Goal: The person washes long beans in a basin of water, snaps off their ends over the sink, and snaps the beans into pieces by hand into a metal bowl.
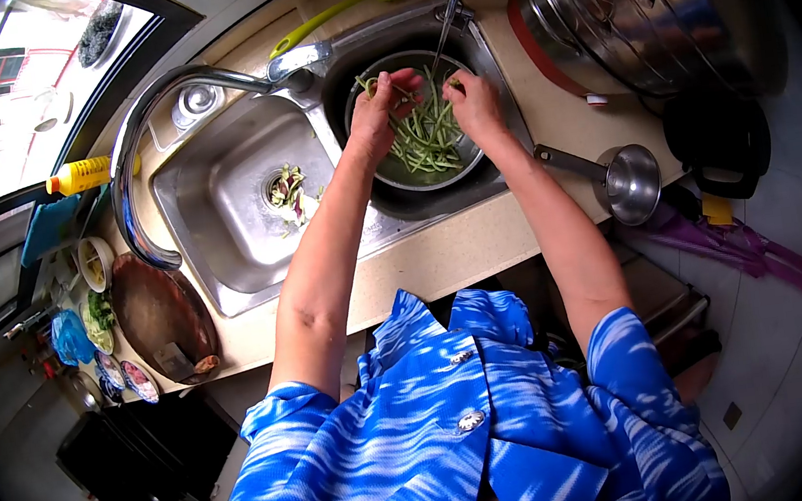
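Note:
Green beans (429,139) lie in a round dark-rimmed pan (433,184) set in the right sink basin. Above the pan's left side is my left hand (379,118), closed around a green bean whose end shows by the fingertips. My right hand (477,111) is over the pan's right side, fingers pinched together on a small bit of green bean. A gap separates the two hands. In the left basin (223,187), trimmed bean ends and scraps (289,189) sit around the drain.
The chrome faucet (126,174) arches over the left basin. A lime-green ladle (332,17) lies behind the sink. To the right are a large steel pot (657,9) and a small saucepan (629,184). On the left, a round cutting board (160,310) carries a cleaver (174,362).

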Demonstrator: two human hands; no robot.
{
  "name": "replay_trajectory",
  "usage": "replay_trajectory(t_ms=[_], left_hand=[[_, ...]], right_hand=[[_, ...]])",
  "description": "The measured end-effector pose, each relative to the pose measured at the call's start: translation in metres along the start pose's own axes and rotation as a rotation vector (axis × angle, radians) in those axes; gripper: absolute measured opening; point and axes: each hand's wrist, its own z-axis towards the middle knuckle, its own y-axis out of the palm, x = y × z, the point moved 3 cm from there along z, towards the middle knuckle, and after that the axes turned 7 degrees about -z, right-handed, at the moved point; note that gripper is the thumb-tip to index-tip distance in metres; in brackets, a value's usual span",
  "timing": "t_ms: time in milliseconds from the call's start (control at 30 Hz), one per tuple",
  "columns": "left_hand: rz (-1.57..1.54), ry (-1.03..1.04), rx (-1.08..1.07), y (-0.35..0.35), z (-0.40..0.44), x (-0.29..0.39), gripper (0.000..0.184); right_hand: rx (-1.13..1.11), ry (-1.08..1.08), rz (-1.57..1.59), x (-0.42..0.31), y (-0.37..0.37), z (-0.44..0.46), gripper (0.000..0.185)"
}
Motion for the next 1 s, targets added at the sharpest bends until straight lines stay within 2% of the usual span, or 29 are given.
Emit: replay_trajectory(t_ms=[67, 200, 333, 400, 433, 500, 533, 600, 633, 667, 733, 800, 900, 1000], left_hand=[[-0.007, 0.016, -0.015, 0.002, 0.0, 0.001, 0.045], [-0.064, 0.035, -0.056, 0.005, 0.0, 0.002, 0.044], [-0.101, 0.048, -0.068, 0.012, -0.001, 0.001, 0.045], [-0.047, 0.232, -0.025, 0.016, -0.002, 0.006, 0.046], [-0.048, 0.232, -0.028, 0.022, -0.004, 0.01, 0.046], [0.162, 0.295, -0.033, 0.033, -0.01, 0.018, 0.046], [0.161, 0.293, -0.034, 0.036, -0.013, 0.018, 0.046], [0.24, 0.315, -0.119, 0.046, -0.018, 0.02, 0.044], [0.264, 0.304, -0.145, 0.05, -0.021, 0.02, 0.045], [0.264, 0.301, -0.146, 0.052, -0.024, 0.021, 0.045], [0.307, 0.267, -0.171, 0.052, -0.026, 0.019, 0.044], [0.305, 0.255, -0.176, 0.047, -0.025, 0.019, 0.044], [0.123, 0.167, -0.188, 0.035, -0.025, 0.015, 0.046], [0.144, 0.111, -0.197, 0.022, -0.026, 0.015, 0.044]], right_hand=[[-0.022, 0.049, -0.039, 0.005, 0.005, -0.007, 0.01], [-0.068, 0.092, 0.101, 0.006, 0.015, -0.012, 0.011], [0.078, 0.097, 0.175, -0.002, 0.006, -0.016, 0.013], [0.115, 0.117, 0.149, 0.002, 0.004, -0.017, 0.014], [0.072, 0.171, 0.171, 0.013, 0.01, -0.02, 0.014], [-0.076, 0.35, 0.282, 0.028, 0.019, -0.027, 0.015], [-0.075, 0.351, 0.28, 0.027, 0.019, -0.028, 0.015], [-0.13, 0.524, 0.409, 0.03, 0.021, -0.032, 0.014], [-0.188, 0.516, 0.586, 0.035, 0.03, -0.03, 0.012], [-0.186, 0.519, 0.586, 0.039, 0.029, -0.027, 0.012], [-0.332, 0.751, 0.99, 0.041, 0.033, -0.026, 0.01], [-0.257, 0.684, 1.052, 0.043, 0.032, -0.016, 0.011], [-0.196, 0.787, 1.371, 0.05, 0.033, -0.01, 0.014], [-0.222, 0.69, 1.371, 0.047, 0.031, -0.001, 0.013]])
